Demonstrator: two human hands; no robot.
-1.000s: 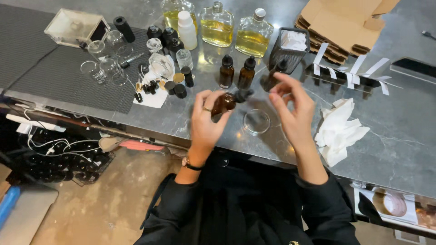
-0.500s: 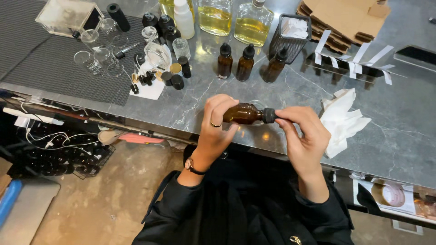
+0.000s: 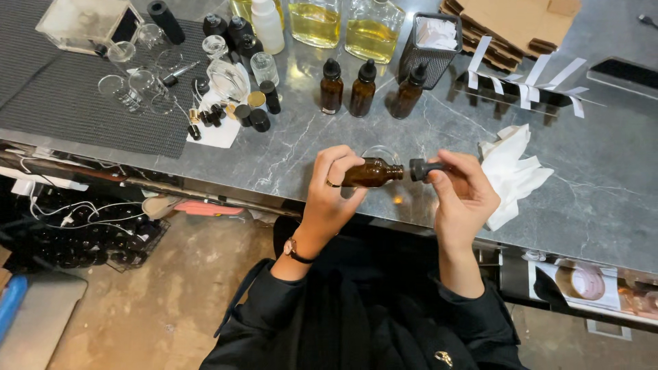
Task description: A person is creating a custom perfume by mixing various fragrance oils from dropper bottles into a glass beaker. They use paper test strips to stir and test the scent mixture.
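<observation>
My left hand (image 3: 329,195) grips a small amber glass bottle (image 3: 370,173) held sideways over the front edge of the grey marble counter (image 3: 288,154). My right hand (image 3: 462,195) pinches a black dropper cap (image 3: 423,168) just off the bottle's neck, a small gap showing between them. Behind the bottle, partly hidden, a small clear glass dish (image 3: 381,151) sits on the counter. Three more amber dropper bottles (image 3: 363,89) with black caps stand upright further back.
A crumpled white tissue (image 3: 510,171) lies right of my right hand. Small black caps and vials (image 3: 233,113) sit on white paper at left, glass beakers (image 3: 133,85) on a dark ribbed mat. Large bottles of yellow liquid (image 3: 343,24), a mesh holder (image 3: 428,44) and cardboard (image 3: 514,20) line the back.
The bottle went from upright in my left hand to lying sideways. My right hand took hold of the black cap, which now sits slightly apart from the neck.
</observation>
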